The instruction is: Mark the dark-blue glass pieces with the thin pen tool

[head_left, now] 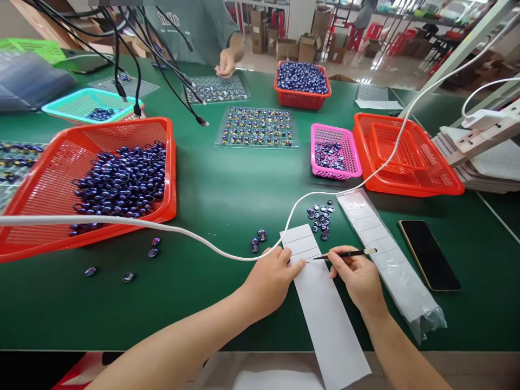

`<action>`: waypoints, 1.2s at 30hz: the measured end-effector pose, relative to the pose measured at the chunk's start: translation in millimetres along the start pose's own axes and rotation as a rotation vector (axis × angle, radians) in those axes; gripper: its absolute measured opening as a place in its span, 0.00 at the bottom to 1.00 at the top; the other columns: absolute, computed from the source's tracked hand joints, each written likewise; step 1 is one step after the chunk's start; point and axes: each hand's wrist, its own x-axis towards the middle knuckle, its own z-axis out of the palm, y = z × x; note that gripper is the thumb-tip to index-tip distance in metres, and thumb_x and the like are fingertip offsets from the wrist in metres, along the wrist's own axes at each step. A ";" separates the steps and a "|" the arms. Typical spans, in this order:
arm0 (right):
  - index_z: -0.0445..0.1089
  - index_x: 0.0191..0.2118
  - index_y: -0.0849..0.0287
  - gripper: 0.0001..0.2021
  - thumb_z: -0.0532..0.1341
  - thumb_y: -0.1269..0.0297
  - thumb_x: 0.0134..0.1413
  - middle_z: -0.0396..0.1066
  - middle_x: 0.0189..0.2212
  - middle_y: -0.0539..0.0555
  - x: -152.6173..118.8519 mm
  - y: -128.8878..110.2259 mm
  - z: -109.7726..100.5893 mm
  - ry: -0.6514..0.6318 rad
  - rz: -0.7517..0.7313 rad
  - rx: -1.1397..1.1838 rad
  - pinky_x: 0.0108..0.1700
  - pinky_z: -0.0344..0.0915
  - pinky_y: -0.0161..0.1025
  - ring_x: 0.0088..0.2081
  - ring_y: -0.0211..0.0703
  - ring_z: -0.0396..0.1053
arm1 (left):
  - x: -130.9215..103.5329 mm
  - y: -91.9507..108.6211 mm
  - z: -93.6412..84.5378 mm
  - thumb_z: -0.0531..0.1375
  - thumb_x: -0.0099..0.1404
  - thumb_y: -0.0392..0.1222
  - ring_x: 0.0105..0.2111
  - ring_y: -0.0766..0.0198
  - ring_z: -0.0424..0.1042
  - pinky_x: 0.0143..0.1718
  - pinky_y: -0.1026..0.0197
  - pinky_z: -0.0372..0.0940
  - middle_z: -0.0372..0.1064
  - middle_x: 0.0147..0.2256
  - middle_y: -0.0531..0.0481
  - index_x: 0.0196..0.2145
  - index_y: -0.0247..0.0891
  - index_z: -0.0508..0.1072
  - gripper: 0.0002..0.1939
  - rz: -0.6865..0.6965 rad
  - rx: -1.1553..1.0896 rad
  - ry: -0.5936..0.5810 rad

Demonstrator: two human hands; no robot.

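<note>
My left hand (271, 279) rests on the green table, its fingers pinching the left edge of a long white label strip (325, 309); a small purple piece seems tucked at its fingertips. My right hand (357, 276) holds thin black tweezers (345, 254), their tip pointing left at the strip close to my left fingers. A small pile of shiny purple pieces (320, 215) lies just beyond the strip, and a few more pieces (258, 240) lie to its left. A white cable (170, 228) runs across the table over my left hand.
A big red basket (60, 179) full of purple pieces stands left. A pink basket (333, 150), empty red baskets (406, 154), a bagged stack of strips (390, 260) and a black phone (428, 253) lie right. Filled trays (258, 127) lie ahead; another person's hand (225, 64) works opposite.
</note>
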 end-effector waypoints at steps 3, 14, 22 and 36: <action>0.73 0.40 0.60 0.18 0.66 0.48 0.57 0.75 0.24 0.52 -0.4 0.2 0.8 -0.018 0.005 -0.019 0.34 0.70 0.37 0.26 0.44 0.74 | -0.5 -0.4 0.7 0.53 0.66 0.28 0.34 0.56 0.62 0.35 0.53 0.63 0.65 0.39 0.42 0.57 0.42 0.70 0.24 0.009 0.014 0.006; 0.74 0.39 0.58 0.16 0.66 0.49 0.58 0.75 0.25 0.51 0.7 3.6 1.0 -0.010 0.016 -0.029 0.34 0.69 0.37 0.27 0.43 0.73 | 0.2 1.7 -3.7 0.54 0.65 0.29 0.33 0.56 0.62 0.32 0.54 0.60 0.65 0.38 0.42 0.58 0.42 0.69 0.25 0.035 0.064 -0.045; 0.74 0.38 0.59 0.13 0.66 0.52 0.59 0.71 0.22 0.50 -4.5 2.4 3.6 0.068 -0.058 -0.030 0.27 0.66 0.34 0.22 0.38 0.67 | 2.2 6.9 -7.7 0.56 0.64 0.30 0.36 0.53 0.66 0.34 0.53 0.64 0.67 0.38 0.40 0.59 0.39 0.68 0.25 0.024 0.070 -0.103; 0.76 0.38 0.58 0.09 0.68 0.58 0.58 0.75 0.24 0.52 -28.0 -12.3 -15.8 0.103 -0.105 0.257 0.25 0.67 0.32 0.21 0.36 0.69 | 21.5 0.9 -36.7 0.66 0.58 0.37 0.34 0.60 0.76 0.40 0.57 0.72 0.76 0.32 0.48 0.36 0.36 0.77 0.06 -0.665 -1.192 0.051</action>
